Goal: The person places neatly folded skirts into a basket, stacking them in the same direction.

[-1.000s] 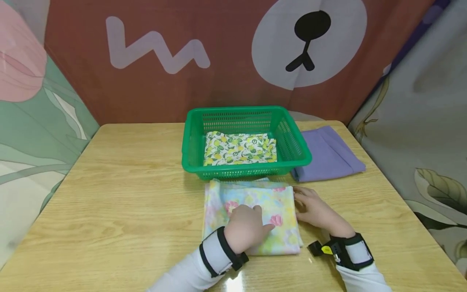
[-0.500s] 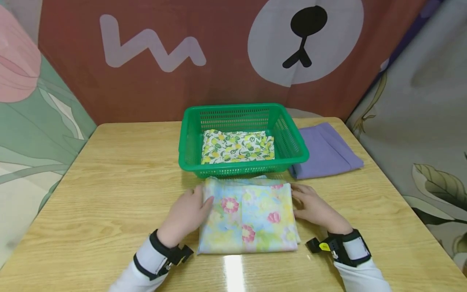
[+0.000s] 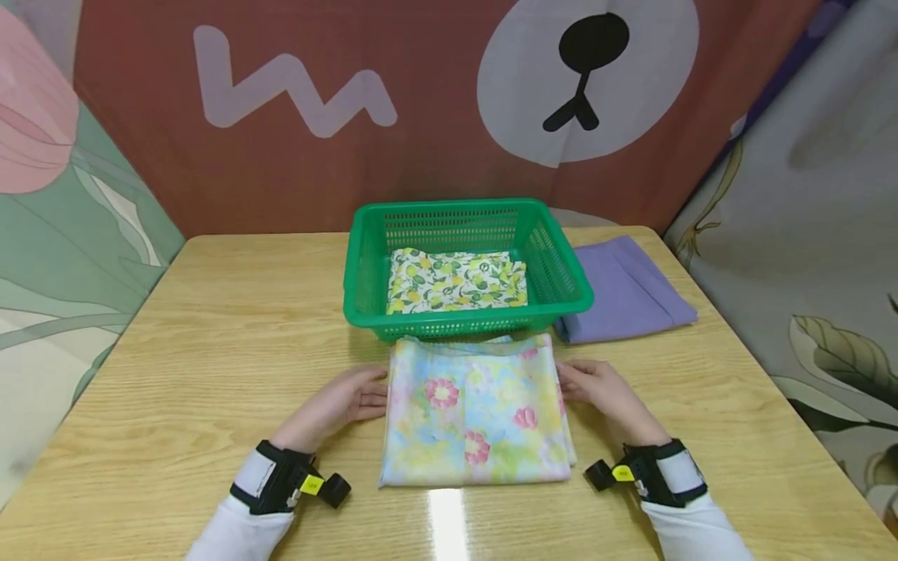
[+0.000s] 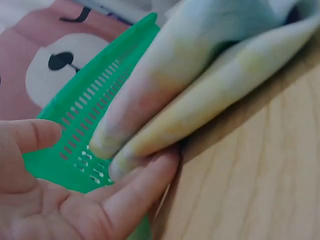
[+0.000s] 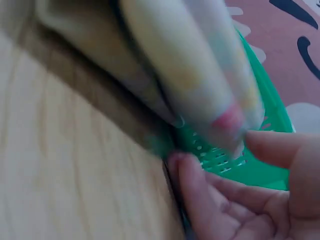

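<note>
A folded pastel cloth (image 3: 484,413) with pink flowers lies on the table in front of the green basket. My left hand (image 3: 347,401) is at its left edge; in the left wrist view the fingertips (image 4: 162,162) reach under the lower fold while the thumb (image 4: 42,134) stays apart. At the right edge is my right hand (image 3: 599,389). The right wrist view shows its thumb (image 5: 272,145) right by the cloth's rounded folds and its fingers (image 5: 192,185) low near the table, with a gap between thumb and fingers.
Behind the cloth stands a green plastic basket (image 3: 456,321) holding a folded lemon-print cloth (image 3: 456,280). A folded purple cloth (image 3: 631,292) lies to the basket's right. The wooden table (image 3: 231,351) meets a printed brown curtain (image 3: 281,179) at the back.
My left hand went from the top of the pastel cloth to its left edge and turned palm inward. The right hand stays at the right edge, where the cloth's far corner has shifted slightly inward.
</note>
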A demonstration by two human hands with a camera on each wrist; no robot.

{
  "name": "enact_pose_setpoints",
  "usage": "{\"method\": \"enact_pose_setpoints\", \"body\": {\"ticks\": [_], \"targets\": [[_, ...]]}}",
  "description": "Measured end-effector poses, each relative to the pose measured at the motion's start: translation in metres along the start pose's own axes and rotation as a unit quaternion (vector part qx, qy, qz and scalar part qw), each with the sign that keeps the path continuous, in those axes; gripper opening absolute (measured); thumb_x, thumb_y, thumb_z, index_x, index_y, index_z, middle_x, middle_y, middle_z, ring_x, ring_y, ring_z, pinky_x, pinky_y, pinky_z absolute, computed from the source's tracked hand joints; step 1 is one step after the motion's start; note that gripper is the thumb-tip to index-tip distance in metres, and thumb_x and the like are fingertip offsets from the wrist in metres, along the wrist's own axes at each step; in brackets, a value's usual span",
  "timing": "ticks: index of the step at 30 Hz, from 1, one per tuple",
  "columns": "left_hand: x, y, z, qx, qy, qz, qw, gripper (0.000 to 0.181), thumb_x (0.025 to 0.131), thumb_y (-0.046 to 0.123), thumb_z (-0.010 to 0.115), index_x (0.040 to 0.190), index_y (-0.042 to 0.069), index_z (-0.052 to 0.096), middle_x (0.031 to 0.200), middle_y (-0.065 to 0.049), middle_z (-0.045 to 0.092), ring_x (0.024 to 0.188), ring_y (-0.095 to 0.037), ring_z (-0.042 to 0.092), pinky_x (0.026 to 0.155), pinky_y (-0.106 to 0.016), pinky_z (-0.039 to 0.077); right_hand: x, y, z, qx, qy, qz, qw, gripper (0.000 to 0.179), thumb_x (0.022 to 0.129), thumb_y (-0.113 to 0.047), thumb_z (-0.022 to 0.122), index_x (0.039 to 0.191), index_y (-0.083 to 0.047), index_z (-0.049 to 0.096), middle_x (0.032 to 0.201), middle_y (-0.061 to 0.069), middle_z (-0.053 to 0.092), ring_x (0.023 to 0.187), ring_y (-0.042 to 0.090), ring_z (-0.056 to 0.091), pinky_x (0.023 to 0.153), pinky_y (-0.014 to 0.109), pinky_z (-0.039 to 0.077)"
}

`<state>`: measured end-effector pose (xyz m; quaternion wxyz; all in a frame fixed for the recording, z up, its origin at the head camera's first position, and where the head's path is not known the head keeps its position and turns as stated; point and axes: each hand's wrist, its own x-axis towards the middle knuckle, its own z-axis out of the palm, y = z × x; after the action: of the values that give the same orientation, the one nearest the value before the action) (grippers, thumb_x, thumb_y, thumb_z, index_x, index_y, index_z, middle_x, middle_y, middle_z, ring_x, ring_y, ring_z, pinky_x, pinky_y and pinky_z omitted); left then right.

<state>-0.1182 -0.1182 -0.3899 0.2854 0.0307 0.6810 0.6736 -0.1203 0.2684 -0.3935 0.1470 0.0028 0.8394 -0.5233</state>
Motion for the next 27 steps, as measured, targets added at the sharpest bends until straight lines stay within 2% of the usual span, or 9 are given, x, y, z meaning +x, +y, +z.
{"method": "enact_pose_setpoints", "body": {"ticks": [2,4,7,9,11,15,18,23,27], "targets": [[0.001,-0.003,-0.004,-0.039,-0.028,0.000,0.9988,0.053,0.102,0.026,0.033,0.134,-0.017,0.030,0.107,-0.013,0.065,0.094,-0.011,0.064,0.089,-0.030,0.052,0.001,0.000,0.001,0.101,-0.022,0.040,0.9938,0.061,0.098,-0.037,0.049,0.129,0.016,0.047,0.104,0.013,0.067,0.089,0.010,0.065,0.081,0.024,0.054],[0.003,-0.005,-0.005,-0.063,-0.055,-0.001,0.9965,0.054,0.103,0.025,0.031,0.136,-0.017,0.028,0.103,-0.010,0.066,0.092,-0.012,0.065,0.087,-0.030,0.053,0.002,0.002,0.001,0.165,-0.063,0.049,0.9831,0.060,0.100,-0.036,0.046,0.130,0.015,0.045,0.099,0.004,0.069,0.087,0.008,0.066,0.080,0.023,0.054],[0.007,-0.009,-0.003,-0.083,-0.090,-0.003,0.9924,0.056,0.104,0.027,0.029,0.140,-0.015,0.024,0.104,-0.009,0.066,0.093,-0.013,0.065,0.087,-0.031,0.053,0.004,0.004,0.002,0.237,-0.128,0.049,0.9618,0.046,0.102,-0.032,0.042,0.126,0.007,0.051,0.095,-0.002,0.070,0.088,0.008,0.067,0.080,0.024,0.055],[0.008,-0.010,-0.001,-0.093,-0.105,-0.002,0.9901,0.056,0.104,0.029,0.028,0.141,-0.014,0.022,0.105,-0.009,0.065,0.095,-0.014,0.065,0.088,-0.032,0.053,0.005,0.005,0.002,0.257,-0.163,0.040,0.9515,0.036,0.103,-0.029,0.041,0.120,-0.001,0.056,0.097,-0.002,0.071,0.091,0.009,0.067,0.081,0.024,0.055],[0.009,-0.012,0.001,-0.102,-0.117,-0.003,0.9880,0.057,0.105,0.030,0.028,0.141,-0.013,0.022,0.107,-0.007,0.064,0.096,-0.014,0.065,0.088,-0.032,0.053,0.006,0.006,0.002,0.267,-0.183,0.036,0.9456,0.028,0.102,-0.026,0.041,0.112,-0.007,0.059,0.098,-0.002,0.072,0.091,0.009,0.068,0.080,0.024,0.055],[0.012,-0.014,0.010,-0.134,-0.139,-0.013,0.9811,0.057,0.104,0.031,0.030,0.143,-0.010,0.020,0.115,-0.003,0.061,0.103,-0.013,0.062,0.092,-0.033,0.051,0.007,0.007,0.002,0.283,-0.213,0.038,0.9342,0.026,0.103,-0.021,0.038,0.107,-0.009,0.061,0.095,0.000,0.072,0.088,0.010,0.068,0.078,0.024,0.055],[0.015,-0.015,0.017,-0.150,-0.146,-0.019,0.9775,0.057,0.104,0.029,0.033,0.146,-0.004,0.015,0.125,-0.005,0.056,0.110,-0.013,0.059,0.095,-0.035,0.049,0.009,0.007,0.001,0.295,-0.232,0.046,0.9257,0.026,0.103,-0.019,0.035,0.105,-0.010,0.060,0.092,0.001,0.072,0.084,0.010,0.068,0.075,0.024,0.056],[0.019,-0.016,0.025,-0.153,-0.142,-0.023,0.9778,0.056,0.102,0.020,0.040,0.148,0.005,0.012,0.137,-0.016,0.047,0.115,-0.019,0.057,0.098,-0.037,0.047,0.010,0.007,0.004,0.308,-0.254,0.051,0.9156,0.024,0.103,-0.018,0.036,0.112,-0.010,0.056,0.101,0.002,0.070,0.091,0.013,0.068,0.079,0.029,0.056],[0.018,-0.017,0.032,-0.146,-0.138,-0.019,0.9795,0.058,0.100,0.013,0.044,0.148,0.007,0.012,0.140,-0.021,0.043,0.117,-0.023,0.056,0.098,-0.040,0.047,0.009,0.007,0.008,0.308,-0.259,0.069,0.9129,0.028,0.103,-0.022,0.040,0.125,-0.006,0.046,0.108,0.002,0.068,0.099,0.015,0.066,0.086,0.033,0.054]]}}
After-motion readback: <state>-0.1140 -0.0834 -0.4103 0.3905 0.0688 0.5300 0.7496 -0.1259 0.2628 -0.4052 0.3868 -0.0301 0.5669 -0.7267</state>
